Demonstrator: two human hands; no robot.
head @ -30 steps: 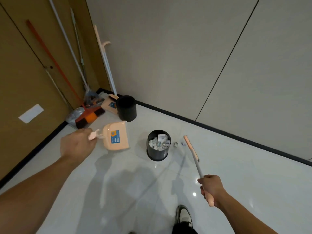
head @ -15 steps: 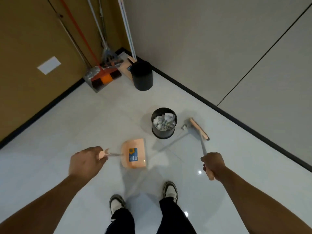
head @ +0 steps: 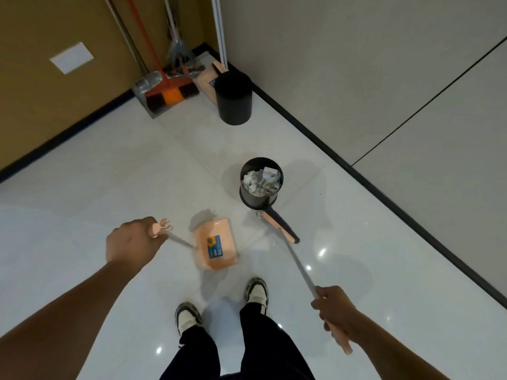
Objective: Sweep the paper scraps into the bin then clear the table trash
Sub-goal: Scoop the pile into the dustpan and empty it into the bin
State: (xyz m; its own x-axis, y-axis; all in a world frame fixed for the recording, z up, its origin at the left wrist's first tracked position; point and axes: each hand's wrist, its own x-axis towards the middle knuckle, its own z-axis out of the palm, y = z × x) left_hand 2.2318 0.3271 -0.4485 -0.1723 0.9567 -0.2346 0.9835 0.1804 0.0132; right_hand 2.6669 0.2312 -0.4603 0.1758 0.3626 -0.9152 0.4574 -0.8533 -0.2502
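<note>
My left hand (head: 133, 239) grips the pink handle of a peach dustpan (head: 215, 247), whose pan rests on the white floor in front of my feet. My right hand (head: 333, 311) holds the long handle of a broom (head: 279, 225); its head lies on the floor just below a small black bin (head: 260, 198). That bin is filled with crumpled paper scraps (head: 260, 180). One small scrap (head: 258, 214) lies by the broom head, touching the bin's base.
A second, taller black bin (head: 233, 101) stands near the corner. Beside it lean an orange-bristled broom (head: 171, 94), a grey dustpan (head: 146, 83), another peach dustpan (head: 207, 80) and several poles. Walls close in at right and left. My shoes (head: 256, 293) stand below.
The view tipped down toward my feet. The dustpan came down from the air onto the floor near me. The broom head swung from the bin's right side to just in front of it.
</note>
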